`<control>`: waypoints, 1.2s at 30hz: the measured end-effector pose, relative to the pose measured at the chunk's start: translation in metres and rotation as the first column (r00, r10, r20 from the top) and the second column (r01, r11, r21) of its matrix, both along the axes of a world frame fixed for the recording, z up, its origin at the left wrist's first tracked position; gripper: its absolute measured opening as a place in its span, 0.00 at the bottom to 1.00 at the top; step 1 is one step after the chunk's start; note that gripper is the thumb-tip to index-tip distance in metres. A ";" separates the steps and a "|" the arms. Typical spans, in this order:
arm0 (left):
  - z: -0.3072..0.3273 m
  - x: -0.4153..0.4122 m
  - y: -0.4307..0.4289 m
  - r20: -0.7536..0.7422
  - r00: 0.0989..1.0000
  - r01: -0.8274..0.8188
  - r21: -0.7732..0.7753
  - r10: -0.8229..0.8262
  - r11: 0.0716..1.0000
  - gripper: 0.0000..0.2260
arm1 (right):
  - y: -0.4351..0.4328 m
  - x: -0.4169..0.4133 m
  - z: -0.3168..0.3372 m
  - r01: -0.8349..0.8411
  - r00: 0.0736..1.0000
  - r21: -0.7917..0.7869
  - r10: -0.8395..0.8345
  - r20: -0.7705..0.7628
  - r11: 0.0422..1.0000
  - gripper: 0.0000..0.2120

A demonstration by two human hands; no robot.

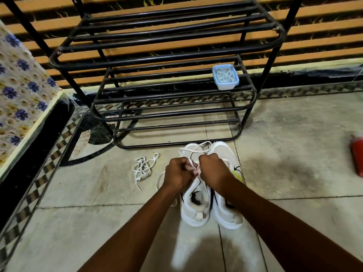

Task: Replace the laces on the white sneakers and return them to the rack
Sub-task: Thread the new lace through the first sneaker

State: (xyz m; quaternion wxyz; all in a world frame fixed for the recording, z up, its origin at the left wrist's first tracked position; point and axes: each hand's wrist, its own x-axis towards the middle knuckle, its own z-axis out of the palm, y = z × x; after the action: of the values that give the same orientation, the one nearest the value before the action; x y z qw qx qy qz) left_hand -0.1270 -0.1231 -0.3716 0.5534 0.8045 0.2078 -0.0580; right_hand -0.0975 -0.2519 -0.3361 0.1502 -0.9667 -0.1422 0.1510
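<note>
The left hand [177,171] and right hand [213,167] are both pinching a white lace [193,152] over the white sneakers [193,216], which are sitting on the floor at 6 o'clock from the rack [172,112]. At 1 o'clock, a little blue box [216,80] on the rack is holding white strips.

Two white sneakers stand side by side on the floor, toes pointing away from the person. The left sneaker [193,210] lies under the fingers of the left hand [177,172] and right hand [213,168], which pinch its white lace [193,149]; it loops just beyond them. The right sneaker [225,154] sits beside them. A loose lace [142,168] lies tangled left of the fingers. The black rack [172,113] stands beyond.
</note>
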 end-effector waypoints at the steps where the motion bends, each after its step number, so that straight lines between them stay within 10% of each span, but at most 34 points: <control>1: 0.001 -0.004 -0.002 0.017 1.000 -0.014 0.113 0.012 0.993 0.06 | -0.001 0.000 -0.001 -0.025 1.000 -0.028 0.025 0.009 0.999 0.10; 7: 0.002 -0.016 -0.012 0.102 0.994 -0.061 0.365 0.025 0.929 0.09 | -0.005 -0.002 0.002 0.002 0.991 -0.009 -0.001 0.133 1.000 0.18; 10: -0.002 -0.015 -0.009 0.096 0.995 -0.071 0.375 0.037 0.924 0.11 | -0.018 0.002 0.007 0.086 0.935 0.307 -0.183 0.303 0.948 0.12; 12: -0.005 -0.015 -0.008 0.102 0.994 -0.066 0.364 0.031 0.929 0.12 | -0.024 0.008 0.016 0.249 0.904 0.674 -0.417 0.096 0.696 0.08; 14: -0.008 -0.014 -0.007 0.097 0.994 -0.083 0.343 0.052 0.936 0.14 | -0.026 0.014 0.024 0.488 0.828 0.842 -0.427 -0.364 0.229 0.09; 16: -0.010 -0.012 -0.006 0.088 0.993 -0.107 0.300 0.084 0.948 0.15 | -0.029 0.015 0.026 0.411 0.887 0.860 -0.349 -0.302 0.302 0.09; 19: -0.012 -0.010 -0.006 0.070 0.993 -0.108 0.281 0.092 0.954 0.16 | -0.038 0.012 0.026 -0.225 0.962 0.389 0.142 0.231 0.893 0.08; 22: -0.014 -0.009 -0.006 0.062 0.995 -0.094 0.283 0.080 0.955 0.16 | -0.029 0.010 0.021 -0.496 0.837 -0.268 0.537 0.107 0.826 0.12; 25: -0.014 -0.009 -0.005 0.074 0.995 -0.086 0.299 0.067 0.950 0.15 | -0.019 0.013 0.022 -0.536 0.771 -0.416 0.627 0.114 0.735 0.10; 28: -0.015 -0.011 -0.004 0.100 0.994 -0.084 0.325 0.055 0.942 0.16 | -0.024 0.024 0.022 -0.443 0.752 -0.212 0.490 0.441 0.871 0.07; 30: -0.017 -0.011 -0.005 0.135 0.990 -0.092 0.345 0.048 0.934 0.20 | -0.028 0.023 0.020 -0.346 0.815 0.251 0.157 0.558 0.904 0.08; 32: -0.017 -0.012 -0.004 0.142 0.988 -0.102 0.353 0.055 0.930 0.21 | -0.023 0.019 0.030 0.023 0.969 0.830 -0.217 0.119 0.557 0.09; 34: -0.016 -0.013 -0.004 0.132 0.990 -0.098 0.366 0.053 0.925 0.22 | -0.022 0.022 0.040 0.368 0.923 0.915 -0.187 -0.337 0.167 0.13; 36: -0.016 -0.013 -0.004 0.138 0.990 -0.085 0.385 0.034 0.919 0.23 | -0.034 0.029 0.039 0.195 0.971 0.895 -0.208 -0.119 0.402 0.12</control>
State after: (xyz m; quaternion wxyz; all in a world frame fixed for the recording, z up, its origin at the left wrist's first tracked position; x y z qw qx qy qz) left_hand -0.1404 -0.1266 -0.3875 0.3959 0.8939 0.2035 0.0532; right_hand -0.0687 -0.2861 -0.2973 0.6589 -0.7470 -0.0842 0.0268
